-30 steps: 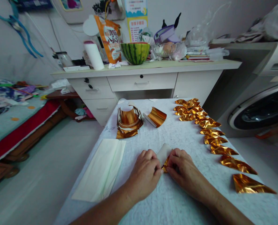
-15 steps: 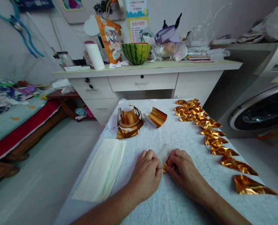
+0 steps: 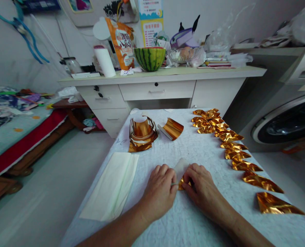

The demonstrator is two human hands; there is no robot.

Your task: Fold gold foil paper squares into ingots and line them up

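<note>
Over the cloth-covered table, both my hands are closed on one sheet of gold foil paper [image 3: 181,183]. Its pale side [image 3: 182,165] shows beyond my fingers, and gold shows between the hands. My left hand [image 3: 161,188] pinches the left edge, fingers curled in. On the gold part, my right hand [image 3: 200,181] presses with thumb and bent fingers; much of the fold is hidden under it. Folded gold foil pieces [image 3: 247,165] lie in a line along the table's right side. Ahead sit a curled stack of gold foil sheets [image 3: 142,130] and a loose curved sheet [image 3: 173,128].
Pale yellowish paper [image 3: 111,187] lies flat left of my left hand. Beyond the table [image 3: 162,226] stands a white desk [image 3: 157,79] with a cut watermelon [image 3: 149,59] and an orange pouch [image 3: 121,44]. A washing machine [image 3: 283,103] is at right, a bed [image 3: 3,137] at left.
My hands stay in nearly the same place. My left fingers have shifted slightly on the foil paper's edge, and the pale side looks a little lower.
</note>
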